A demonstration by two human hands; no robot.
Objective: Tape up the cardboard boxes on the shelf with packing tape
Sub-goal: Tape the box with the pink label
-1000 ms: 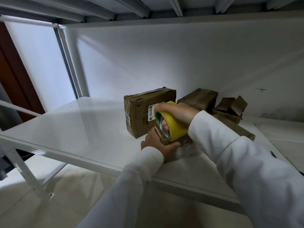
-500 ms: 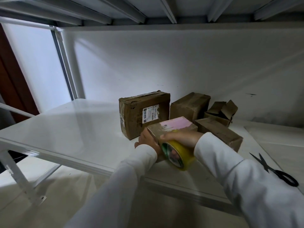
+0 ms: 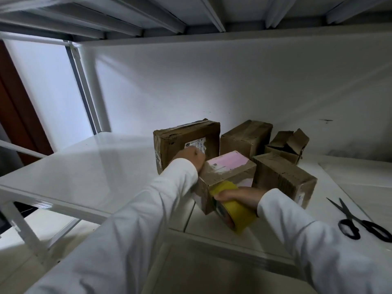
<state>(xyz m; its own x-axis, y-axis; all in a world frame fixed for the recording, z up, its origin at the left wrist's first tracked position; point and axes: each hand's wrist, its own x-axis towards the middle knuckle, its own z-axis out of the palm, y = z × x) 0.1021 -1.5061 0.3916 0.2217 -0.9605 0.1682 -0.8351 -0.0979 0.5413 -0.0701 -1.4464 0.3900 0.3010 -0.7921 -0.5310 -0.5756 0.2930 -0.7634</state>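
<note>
Yellow tape roll (image 3: 234, 211) gripped in your right hand (image 3: 239, 196) against the pink-topped box (image 3: 227, 177) near the shelf's (image 3: 84, 166) front edge, your left hand (image 3: 191, 159) curled on its far corner.

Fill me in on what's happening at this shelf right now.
A person in white sleeves is taping a small box with a pink top at the front of the shelf. The left hand braces the box's far left corner, while the right hand grips a yellow tape roll against its near side. Four more boxes sit behind, one with open flaps. Scissors lie to the right.
</note>
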